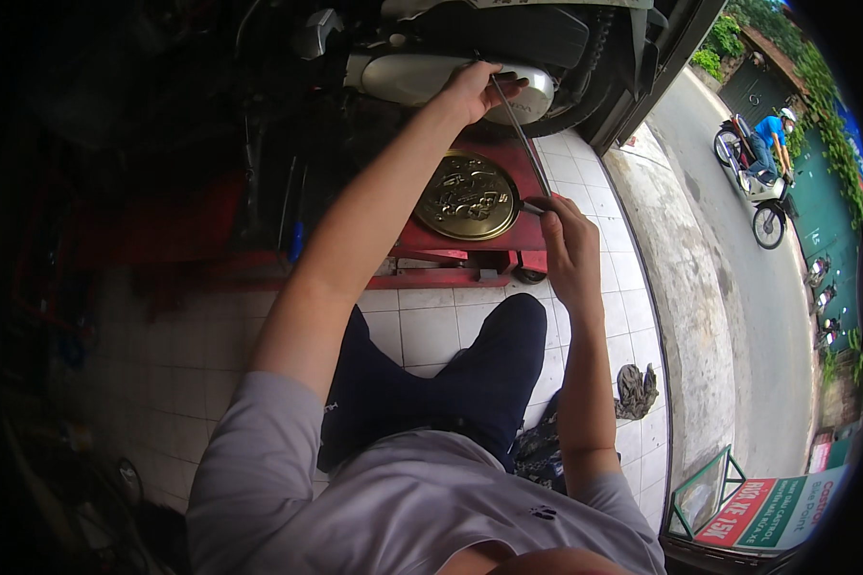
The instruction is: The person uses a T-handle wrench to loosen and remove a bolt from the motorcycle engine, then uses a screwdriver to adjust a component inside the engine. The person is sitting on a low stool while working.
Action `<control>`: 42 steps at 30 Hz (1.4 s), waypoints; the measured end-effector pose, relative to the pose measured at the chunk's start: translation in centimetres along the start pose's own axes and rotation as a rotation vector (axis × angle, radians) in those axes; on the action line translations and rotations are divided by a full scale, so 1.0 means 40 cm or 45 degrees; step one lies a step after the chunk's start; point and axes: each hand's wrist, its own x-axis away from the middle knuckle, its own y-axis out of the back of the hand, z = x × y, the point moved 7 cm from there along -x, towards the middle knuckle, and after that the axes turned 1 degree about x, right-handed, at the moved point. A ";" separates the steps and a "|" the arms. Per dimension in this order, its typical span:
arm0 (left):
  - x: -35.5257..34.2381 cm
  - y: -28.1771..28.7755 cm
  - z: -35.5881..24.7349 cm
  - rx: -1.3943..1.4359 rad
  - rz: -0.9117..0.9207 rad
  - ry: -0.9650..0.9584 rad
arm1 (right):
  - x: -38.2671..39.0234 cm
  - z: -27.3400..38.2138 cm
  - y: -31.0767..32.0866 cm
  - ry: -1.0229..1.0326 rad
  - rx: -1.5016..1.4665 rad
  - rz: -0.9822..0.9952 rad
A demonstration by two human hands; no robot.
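Note:
A long thin metal rod (520, 129) with a short crosspiece at its near end, which looks like a T-handle wrench, slants between my hands. My right hand (572, 244) is closed around the crosspiece end. Up by the motorbike's pale silver side cover (412, 79), my left hand (472, 91) has its fingers loosely about the rod's far end. The rod's tip is hidden by that hand and the dark parts there. Below it, a round gold-coloured tray (510, 213) lies on the red lift platform (535, 230); several small metal parts are in the tray.
A blue-handled tool (296, 241) is on the lift's left part. White floor tiles (430, 331) surround my knees. A crumpled rag (636, 391) lies on the right. Past the doorway edge, a rider on a motorbike (762, 172) is on the road. A sign (762, 513) stands lower right.

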 end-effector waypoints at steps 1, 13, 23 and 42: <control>-0.001 -0.003 -0.001 -0.023 0.021 0.006 | -0.003 0.004 0.004 -0.015 0.021 0.002; -0.041 -0.007 -0.029 -0.140 -0.063 0.066 | -0.077 0.068 0.018 -0.058 0.183 0.073; 0.242 -0.038 0.073 0.106 0.598 0.259 | -0.090 -0.047 -0.043 -0.325 -0.522 0.054; 0.266 0.012 0.073 0.057 0.556 0.190 | -0.061 -0.276 0.044 -0.530 -0.982 -0.080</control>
